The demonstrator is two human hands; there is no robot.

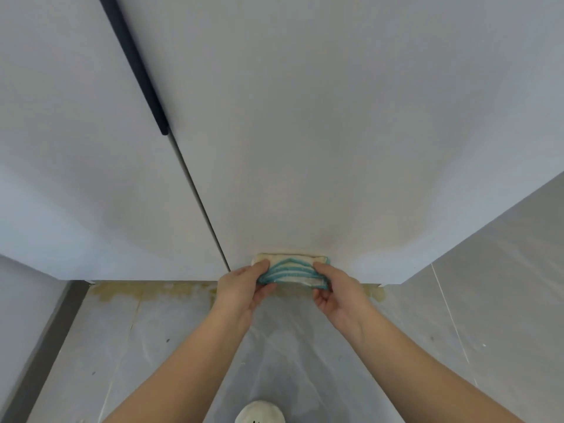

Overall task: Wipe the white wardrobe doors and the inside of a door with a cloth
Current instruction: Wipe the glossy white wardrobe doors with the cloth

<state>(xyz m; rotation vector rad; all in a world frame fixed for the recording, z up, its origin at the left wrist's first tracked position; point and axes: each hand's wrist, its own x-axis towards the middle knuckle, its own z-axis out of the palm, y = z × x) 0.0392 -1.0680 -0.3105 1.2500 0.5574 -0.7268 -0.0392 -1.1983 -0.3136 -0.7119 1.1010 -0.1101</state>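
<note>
Two white wardrobe doors fill the view, the left door (pixel 76 178) and the right door (pixel 335 132), with a thin dark gap between them. A folded cream cloth with teal stitched edges (pixel 291 270) sits low against the right door, near its bottom edge. My left hand (pixel 241 285) grips the cloth's left end with the thumb on top. My right hand (pixel 334 288) grips its right end the same way. Both forearms reach up from the bottom of the frame.
A long dark handle (pixel 134 65) runs along the left door's edge. Below the doors is grey tiled floor (pixel 152 346) with yellowish stains (pixel 146 291) along the wardrobe base. A grey wall (pixel 503 270) stands at right. A white shoe tip (pixel 259 412) shows at bottom centre.
</note>
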